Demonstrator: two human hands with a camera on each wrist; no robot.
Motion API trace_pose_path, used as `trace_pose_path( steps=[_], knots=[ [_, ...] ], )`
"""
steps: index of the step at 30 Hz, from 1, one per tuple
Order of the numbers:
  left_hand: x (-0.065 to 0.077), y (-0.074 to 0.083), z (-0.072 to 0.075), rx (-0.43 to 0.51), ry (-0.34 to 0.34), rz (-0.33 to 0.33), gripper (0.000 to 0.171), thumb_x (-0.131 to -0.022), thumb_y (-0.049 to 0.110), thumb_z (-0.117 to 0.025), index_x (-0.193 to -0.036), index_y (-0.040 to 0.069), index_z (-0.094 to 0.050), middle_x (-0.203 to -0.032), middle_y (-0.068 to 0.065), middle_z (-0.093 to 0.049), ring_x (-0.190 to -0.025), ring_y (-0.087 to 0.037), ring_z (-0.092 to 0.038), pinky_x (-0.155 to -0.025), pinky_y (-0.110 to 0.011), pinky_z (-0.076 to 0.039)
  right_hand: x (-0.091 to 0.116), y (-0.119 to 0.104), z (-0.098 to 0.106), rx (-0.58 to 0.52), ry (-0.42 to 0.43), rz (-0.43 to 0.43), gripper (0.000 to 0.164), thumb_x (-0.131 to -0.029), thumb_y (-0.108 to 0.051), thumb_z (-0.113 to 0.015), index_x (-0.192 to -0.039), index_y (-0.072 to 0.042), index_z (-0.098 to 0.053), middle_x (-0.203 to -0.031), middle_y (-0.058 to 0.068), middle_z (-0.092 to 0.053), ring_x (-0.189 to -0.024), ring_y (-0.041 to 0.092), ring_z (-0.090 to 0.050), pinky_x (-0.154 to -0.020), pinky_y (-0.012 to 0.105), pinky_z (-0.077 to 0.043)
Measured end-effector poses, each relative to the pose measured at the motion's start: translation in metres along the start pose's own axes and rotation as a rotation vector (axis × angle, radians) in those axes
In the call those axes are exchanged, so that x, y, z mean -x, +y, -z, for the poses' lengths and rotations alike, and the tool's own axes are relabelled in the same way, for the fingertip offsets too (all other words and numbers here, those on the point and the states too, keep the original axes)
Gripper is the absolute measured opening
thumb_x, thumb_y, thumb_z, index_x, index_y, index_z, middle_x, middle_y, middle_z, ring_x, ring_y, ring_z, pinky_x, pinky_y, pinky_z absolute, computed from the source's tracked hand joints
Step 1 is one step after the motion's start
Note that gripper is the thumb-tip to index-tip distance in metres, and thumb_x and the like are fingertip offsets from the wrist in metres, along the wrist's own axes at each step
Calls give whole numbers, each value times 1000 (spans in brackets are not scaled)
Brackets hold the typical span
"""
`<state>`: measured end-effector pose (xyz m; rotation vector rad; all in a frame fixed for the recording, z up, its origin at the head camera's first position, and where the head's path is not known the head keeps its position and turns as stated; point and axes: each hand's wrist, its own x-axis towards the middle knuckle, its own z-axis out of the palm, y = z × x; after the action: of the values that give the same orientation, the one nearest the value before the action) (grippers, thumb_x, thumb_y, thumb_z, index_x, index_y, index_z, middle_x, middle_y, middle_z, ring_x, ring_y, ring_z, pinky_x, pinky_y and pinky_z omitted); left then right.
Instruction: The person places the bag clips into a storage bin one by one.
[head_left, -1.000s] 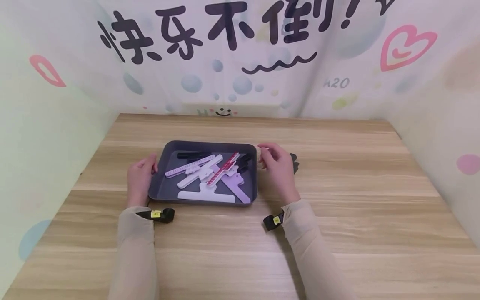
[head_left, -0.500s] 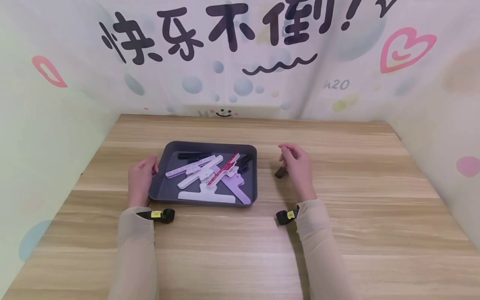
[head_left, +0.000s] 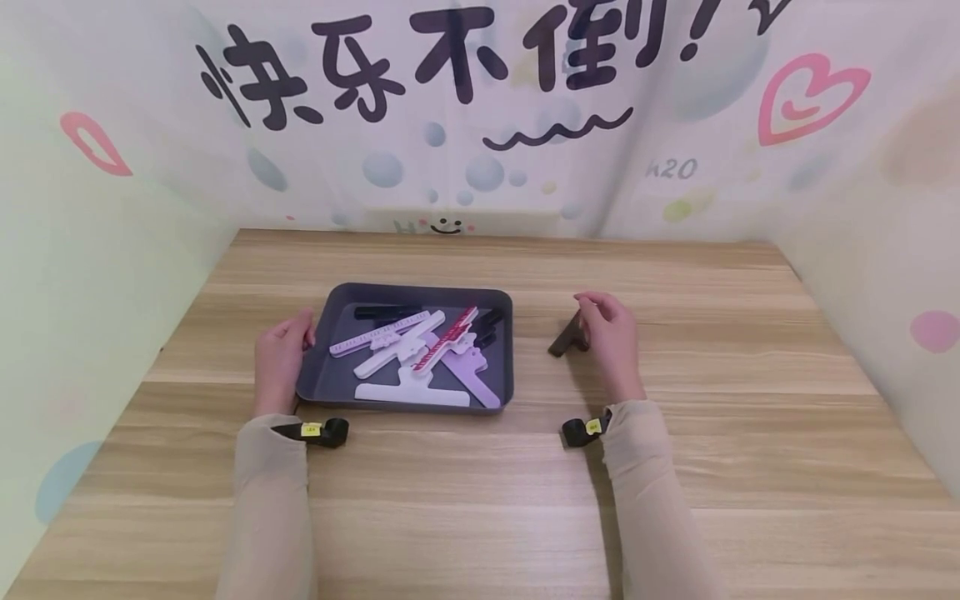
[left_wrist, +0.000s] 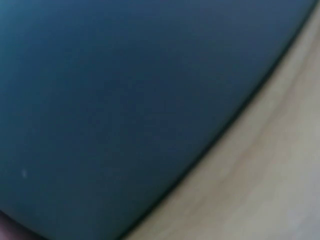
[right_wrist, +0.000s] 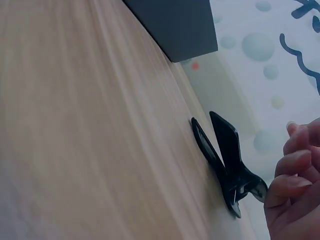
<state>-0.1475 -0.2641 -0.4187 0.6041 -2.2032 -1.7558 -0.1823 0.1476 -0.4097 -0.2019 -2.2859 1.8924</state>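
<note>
A dark grey tray (head_left: 330,385) holds several plastic clips, among them a white clip (head_left: 412,396), a lilac clip (head_left: 471,371), a red-and-white clip (head_left: 446,340) and black ones. My left hand (head_left: 281,357) rests loosely curled beside its left wall; whether it touches the wall cannot be told. The left wrist view is mostly filled by the dark wall (left_wrist: 140,100). To the tray's right a black clip (right_wrist: 229,170) lies on the table. Close by its handle end is my right hand (head_left: 613,346), fingers loosely bent, not plainly gripping it; contact cannot be told.
The wooden table (head_left: 450,492) stretches in front of the tray and to the right. A printed curtain (head_left: 480,125) hangs behind its back edge, and pale walls stand at both sides. A black wrist camera (head_left: 577,432) projects from the right sleeve.
My right hand has moved away from the tray's right edge, rightwards to the black clip, uncovering the clip's left part. My left hand and the tray have stayed in place.
</note>
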Motion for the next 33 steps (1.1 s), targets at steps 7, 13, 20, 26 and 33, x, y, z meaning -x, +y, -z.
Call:
trace_pose_path(
  steps=[7,13,20,26,33],
  knots=[
    [0,1,1,-5,-7,3,45,-85,46,-54,-59,9,-52,-58,3,-43,-64,-17,-38,-55,-28,-26,-1,7,7,104,9,-72,31,-89,-40,-51,-107,-17,-63,-97,7,-55,-76,16,-48,-58,28,-41],
    [0,1,1,-7,-15,9,46,-85,47,-53,-61,8,-52,-60,3,-43,-66,-18,-39,-56,-28,-26,-1,10,13,154,-20,-121,30,-89,-38,-50,-107,-17,-62,-98,5,-54,-74,15,-49,-58,26,-43],
    [0,0,0,-19,-4,2,46,-85,47,-53,-61,8,-52,-59,4,-43,-66,-18,-39,-55,-28,-27,-1,11,17,228,-76,-159,31,-89,-37,-51,-108,-16,-63,-88,5,-56,-62,13,-47,-47,24,-38],
    [0,0,0,-2,-13,16,46,-85,46,-53,-62,7,-53,-59,3,-44,-65,-17,-38,-54,-28,-27,-2,12,17,247,-132,-156,30,-89,-34,-53,-109,-13,-61,-75,8,-54,-53,12,-46,-44,25,-40],
    [-1,-1,0,-16,-13,20,46,-85,47,-53,-62,7,-52,-62,2,-44,-67,-17,-39,-56,-28,-27,-2,15,15,284,-164,-123,27,-88,-32,-55,-107,-13,-61,-79,9,-60,-55,14,-51,-46,25,-42]
  ],
)
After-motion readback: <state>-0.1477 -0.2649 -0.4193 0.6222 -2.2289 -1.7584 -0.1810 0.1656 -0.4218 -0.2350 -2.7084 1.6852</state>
